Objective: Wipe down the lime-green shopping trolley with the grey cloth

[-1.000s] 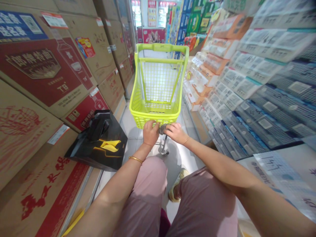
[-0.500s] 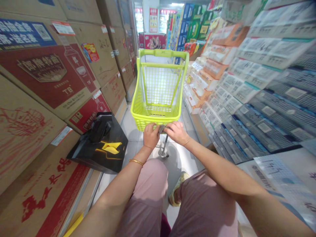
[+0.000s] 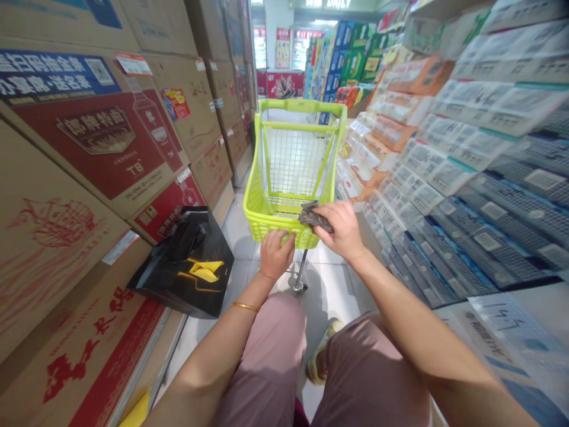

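A lime-green plastic shopping cart (image 3: 291,230) stands upright in front of me, its lattice basket on thin metal legs with a caster. In my right hand (image 3: 341,230) is a crumpled dark grey cloth (image 3: 315,217), pinched between thumb and fingers against the near right rim of the basket. My left hand (image 3: 276,254) has its fingers curled against the near wall of the basket, low on the lattice and left of the cloth. The undersides of its fingertips are hidden.
Stacked liquor cartons (image 3: 102,133) wall the left side. A black gift bag (image 3: 195,284) with a yellow shape leans on the floor beside them. Packaged goods (image 3: 471,154) are piled along the right. Tiled floor (image 3: 242,237) runs down the aisle, with my knees close below the cart.
Both hands were together on the cloth at the near rim. My right hand has lifted the cloth up and rightward, while my left has separated from it and rests lower on the basket.
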Action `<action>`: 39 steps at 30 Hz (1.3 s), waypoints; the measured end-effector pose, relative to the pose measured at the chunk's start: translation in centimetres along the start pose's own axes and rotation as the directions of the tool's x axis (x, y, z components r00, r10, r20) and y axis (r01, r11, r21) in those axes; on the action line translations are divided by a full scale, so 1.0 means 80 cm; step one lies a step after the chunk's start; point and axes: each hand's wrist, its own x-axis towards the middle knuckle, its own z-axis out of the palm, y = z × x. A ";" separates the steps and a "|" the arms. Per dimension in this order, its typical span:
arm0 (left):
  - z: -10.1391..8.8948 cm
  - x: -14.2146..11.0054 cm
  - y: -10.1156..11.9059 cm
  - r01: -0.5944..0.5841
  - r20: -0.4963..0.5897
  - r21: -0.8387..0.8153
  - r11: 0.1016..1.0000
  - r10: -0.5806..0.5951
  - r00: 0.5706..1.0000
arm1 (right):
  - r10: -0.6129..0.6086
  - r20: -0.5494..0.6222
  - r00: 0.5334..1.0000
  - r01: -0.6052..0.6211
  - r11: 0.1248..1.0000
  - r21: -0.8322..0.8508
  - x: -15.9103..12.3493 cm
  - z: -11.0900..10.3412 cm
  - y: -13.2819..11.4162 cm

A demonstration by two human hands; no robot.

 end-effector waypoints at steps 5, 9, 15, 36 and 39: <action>-0.015 0.032 -0.001 0.170 -0.118 -0.034 0.985 -0.173 0.978 | -0.039 0.165 0.986 0.028 0.997 0.072 0.009 -0.002 0.007; -0.009 0.045 -0.004 0.156 -0.069 -0.072 0.985 -0.161 0.985 | -0.006 0.209 0.978 -0.007 0.998 0.064 0.018 0.012 -0.010; 0.002 0.040 -0.005 0.116 -0.116 -0.119 0.986 -0.130 0.985 | 0.102 0.198 0.975 -0.126 0.986 0.109 0.041 0.049 -0.044; 0.001 0.040 -0.011 0.092 -0.060 -0.098 0.991 -0.098 0.993 | 0.105 0.172 0.979 -0.084 0.989 -0.125 -0.002 -0.002 0.003; 0.001 0.040 -0.008 0.115 -0.056 -0.130 0.985 -0.123 0.991 | 0.123 0.173 0.977 -0.112 0.991 -0.076 0.008 0.020 -0.025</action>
